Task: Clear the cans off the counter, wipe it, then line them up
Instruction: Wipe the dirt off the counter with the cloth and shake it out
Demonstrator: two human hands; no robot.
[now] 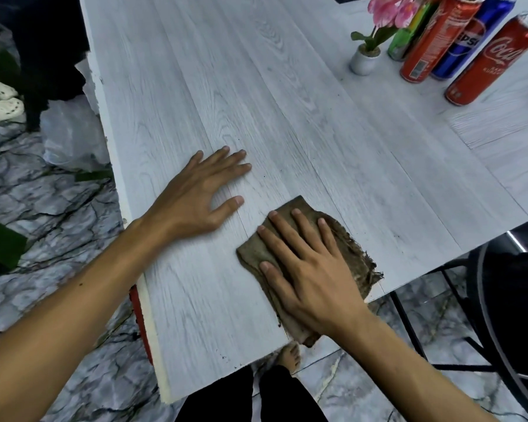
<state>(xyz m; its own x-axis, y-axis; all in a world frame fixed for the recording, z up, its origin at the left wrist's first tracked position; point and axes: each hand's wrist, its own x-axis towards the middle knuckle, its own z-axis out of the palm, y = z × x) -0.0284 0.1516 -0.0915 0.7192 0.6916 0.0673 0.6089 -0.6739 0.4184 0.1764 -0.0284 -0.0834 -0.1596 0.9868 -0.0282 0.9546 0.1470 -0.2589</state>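
Pressing flat on a brown, frayed rag of coarse cloth [352, 251], the right hand [311, 269] lies with its fingers straight and spread, palm down, nothing curled round the fabric. The left hand [201, 193] rests just beside it, also flat with its fingers splayed, bare on the pale grey wood-grain counter [287, 102] and holding nothing. Both hands sit well apart from the small white pot with the pink artificial flower [363, 60], at the counter's end farthest from it. The cans stand upright in a tight cluster just beside that pot: a slim green can [400, 45] closest to it, then a tall red can [433, 44], a blue Pepsi can [467, 44] and, farthest from the pot, a red Coca-Cola can [494, 62]. The wide stretch of counter between the pot and the hands carries no cans, so the clearing looks done and the wiping step is in hand — the rag covers only a small patch at the edge farthest from the pot. The next move probably calls for firm, even palm pressure while sliding the rag in long passes toward the pot, with the left hand lifted or shifted out of its path. After that the four cans would need carrying back from beside the pot and setting in a row — not yet begun.
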